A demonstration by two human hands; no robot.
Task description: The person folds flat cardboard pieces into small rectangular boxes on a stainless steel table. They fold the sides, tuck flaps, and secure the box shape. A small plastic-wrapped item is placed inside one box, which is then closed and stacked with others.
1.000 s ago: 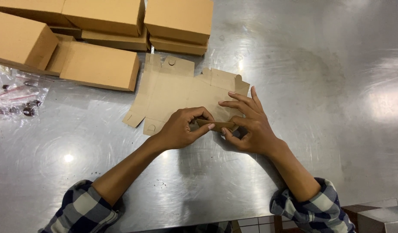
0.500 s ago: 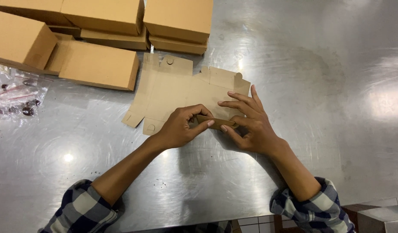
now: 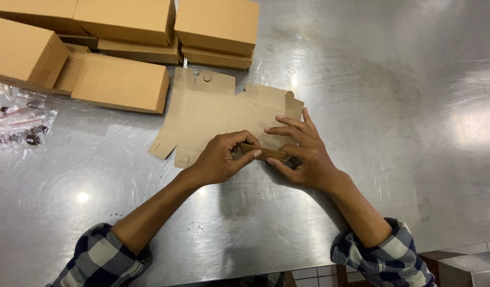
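Cardboard (image 3: 218, 114) lies flat and brown, its near flap (image 3: 263, 153) pinched up between left hand (image 3: 218, 159) and right hand (image 3: 303, 157); closed boxes (image 3: 120, 82) lie beyond.

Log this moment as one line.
left hand: pinching flap | right hand: pinching flap | flat cardboard blank on metal table

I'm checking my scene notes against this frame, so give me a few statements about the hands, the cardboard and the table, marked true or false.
1. Both hands pinch a narrow flap of the flat, unfolded brown cardboard box blank. True: left hand and right hand meet at its near edge.
2. The blank lies on a wooden table. False: it lies on a shiny metal table.
3. Closed brown cardboard boxes sit at the far left. True.
4. The clear plastic bags lie at the right edge. False: they lie at the left edge.
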